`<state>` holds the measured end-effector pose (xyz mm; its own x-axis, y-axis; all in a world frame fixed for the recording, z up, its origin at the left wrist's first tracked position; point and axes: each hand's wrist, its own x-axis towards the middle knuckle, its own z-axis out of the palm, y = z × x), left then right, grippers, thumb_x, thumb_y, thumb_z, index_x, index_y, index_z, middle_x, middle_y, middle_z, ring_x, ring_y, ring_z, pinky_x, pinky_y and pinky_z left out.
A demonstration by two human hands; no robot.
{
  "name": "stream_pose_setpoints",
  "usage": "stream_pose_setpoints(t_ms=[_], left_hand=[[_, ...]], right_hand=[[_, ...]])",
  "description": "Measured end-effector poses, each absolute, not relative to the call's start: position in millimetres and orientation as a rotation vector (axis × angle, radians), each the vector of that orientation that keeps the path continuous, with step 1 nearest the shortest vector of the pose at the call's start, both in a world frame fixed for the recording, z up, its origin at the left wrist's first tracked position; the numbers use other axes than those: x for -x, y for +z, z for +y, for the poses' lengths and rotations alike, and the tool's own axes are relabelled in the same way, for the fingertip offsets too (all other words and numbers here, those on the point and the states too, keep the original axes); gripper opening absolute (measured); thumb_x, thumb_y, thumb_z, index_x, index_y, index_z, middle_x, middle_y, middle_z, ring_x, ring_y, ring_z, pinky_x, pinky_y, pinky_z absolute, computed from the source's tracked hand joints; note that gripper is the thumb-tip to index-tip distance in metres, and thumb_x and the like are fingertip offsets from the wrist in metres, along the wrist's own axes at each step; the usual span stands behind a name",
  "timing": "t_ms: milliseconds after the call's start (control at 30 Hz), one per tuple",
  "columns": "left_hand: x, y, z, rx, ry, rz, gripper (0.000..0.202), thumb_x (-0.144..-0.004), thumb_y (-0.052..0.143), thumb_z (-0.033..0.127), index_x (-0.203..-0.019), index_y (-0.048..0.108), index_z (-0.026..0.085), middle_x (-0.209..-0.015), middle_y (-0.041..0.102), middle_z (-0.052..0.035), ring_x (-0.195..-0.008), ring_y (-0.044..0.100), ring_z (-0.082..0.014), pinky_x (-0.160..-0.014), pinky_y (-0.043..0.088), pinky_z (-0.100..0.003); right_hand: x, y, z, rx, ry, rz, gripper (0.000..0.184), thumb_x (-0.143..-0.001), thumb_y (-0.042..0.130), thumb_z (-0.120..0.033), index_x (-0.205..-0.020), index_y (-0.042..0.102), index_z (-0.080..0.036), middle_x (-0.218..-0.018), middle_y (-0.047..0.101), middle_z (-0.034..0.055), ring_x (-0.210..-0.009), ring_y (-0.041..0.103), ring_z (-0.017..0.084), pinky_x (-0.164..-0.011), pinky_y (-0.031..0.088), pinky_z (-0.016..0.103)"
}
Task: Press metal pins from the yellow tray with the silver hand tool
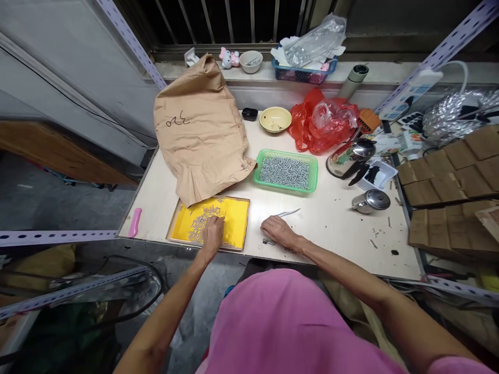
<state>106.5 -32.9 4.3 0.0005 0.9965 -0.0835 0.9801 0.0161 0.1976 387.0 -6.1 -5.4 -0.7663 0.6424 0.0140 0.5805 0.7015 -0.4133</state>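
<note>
Left hand (212,234): fingertips bent down onto loose metal pins (197,221) in yellow tray (237,221) at near edge of table (335,228). Whether they pinch any, we cannot tell.
Right hand (278,230): palm down, fingers curled, resting on table right of tray. We cannot tell if it grips tweezers (290,212) poking out at its far side.
Small metal piece (268,241) at hand's near edge.
Farther out we note green basket (258,175) full of screws (286,171).
Brown paper sack (200,130) overlaps tray's far-left corner.
Pink handle (135,222) lies left of tray.
</note>
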Motion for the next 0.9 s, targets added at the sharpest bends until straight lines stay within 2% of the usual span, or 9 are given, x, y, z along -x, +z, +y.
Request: stream_pose_setpoints(t_ms=[167, 333, 400, 500, 633, 700, 767, 900], left_hand=[[-78, -4, -4, -2.137, -0.139, 1.964, 0.031, -0.089, 0.037, 0.014, -0.098, 0.066, 0.017, -0.106, 0.062, -0.0119, -0.107, 0.049, -0.0263, -0.091, 0.041, -0.035], [-60, -15, 12, -2.214, -0.143, 1.834, 0.027, -0.083, 0.038, 0.011, -0.089, 0.063, 0.020, -0.102, 0.063, -0.0108, -0.105, 0.051, -0.0260, -0.094, 0.040, -0.036], [-54, -18, 18, -2.214, -0.121, 1.828, 0.025, -0.082, 0.039, 0.012, -0.084, 0.062, 0.020, -0.098, 0.063, -0.0105, -0.102, 0.054, -0.0260, -0.092, 0.042, -0.035], [-54, -15, 24, -2.127, -0.043, 1.897, 0.021, -0.082, 0.041, 0.017, -0.078, 0.061, 0.019, -0.093, 0.064, -0.0102, -0.097, 0.057, -0.0266, -0.086, 0.045, -0.035], [-88, 4, 17, -1.871, 0.243, 1.922, 0.017, -0.081, 0.050, 0.027, -0.076, 0.065, 0.019, -0.088, 0.067, -0.0086, -0.092, 0.061, -0.0249, -0.082, 0.049, -0.034], [-122, 10, 7, -1.540, 0.338, 1.854, 0.015, -0.078, 0.056, 0.029, -0.078, 0.066, 0.019, -0.084, 0.069, -0.0049, -0.076, 0.063, -0.0190, -0.069, 0.052, -0.028], [-161, 9, -5, -1.201, 0.345, 1.739, 0.016, -0.075, 0.060, 0.031, -0.079, 0.067, 0.017, -0.072, 0.067, -0.0021, -0.059, 0.060, -0.0142, -0.053, 0.049, -0.023], [-221, -11, -27, -0.852, 0.359, 1.636, 0.016, -0.070, 0.067, 0.028, -0.074, 0.065, 0.013, -0.053, 0.057, 0.0034, -0.044, 0.050, -0.0082, -0.044, 0.043, -0.019]], right_hand=[[-393, 57, 39, 1.453, 0.382, -2.270, 0.027, -0.098, 0.038, -0.021, -0.108, 0.062, -0.017, -0.099, 0.064, 0.0102, -0.097, 0.056, 0.023, -0.088, 0.041, 0.035], [-412, 93, 81, 1.741, 0.145, -2.015, 0.037, -0.094, 0.049, -0.025, -0.129, 0.051, -0.013, -0.118, 0.059, 0.0161, -0.111, 0.052, 0.028, -0.096, 0.041, 0.040], [-416, 87, 69, 1.780, 0.188, -2.033, 0.036, -0.095, 0.048, -0.024, -0.128, 0.052, -0.013, -0.119, 0.059, 0.0154, -0.112, 0.053, 0.026, -0.095, 0.043, 0.038], [-415, 60, 28, 1.833, 0.439, -2.181, 0.027, -0.095, 0.048, -0.023, -0.117, 0.061, -0.017, -0.108, 0.064, 0.0116, -0.102, 0.059, 0.023, -0.086, 0.048, 0.033], [-415, 19, -27, 1.972, 0.660, -2.350, 0.020, -0.090, 0.056, -0.023, -0.109, 0.064, -0.021, -0.105, 0.063, 0.0089, -0.098, 0.061, 0.022, -0.080, 0.049, 0.029], [-419, 6, -43, 2.046, 0.658, -2.433, 0.019, -0.088, 0.060, -0.023, -0.107, 0.064, -0.021, -0.107, 0.062, 0.0092, -0.096, 0.061, 0.022, -0.078, 0.048, 0.029], [-426, -4, -51, 2.100, 0.644, -2.506, 0.017, -0.089, 0.057, -0.020, -0.105, 0.063, -0.020, -0.108, 0.061, 0.0098, -0.093, 0.061, 0.021, -0.075, 0.047, 0.029], [-441, -17, -50, 2.066, 0.659, -2.610, 0.019, -0.093, 0.046, -0.013, -0.103, 0.061, -0.019, -0.105, 0.062, 0.0096, -0.089, 0.060, 0.020, -0.073, 0.044, 0.029]])
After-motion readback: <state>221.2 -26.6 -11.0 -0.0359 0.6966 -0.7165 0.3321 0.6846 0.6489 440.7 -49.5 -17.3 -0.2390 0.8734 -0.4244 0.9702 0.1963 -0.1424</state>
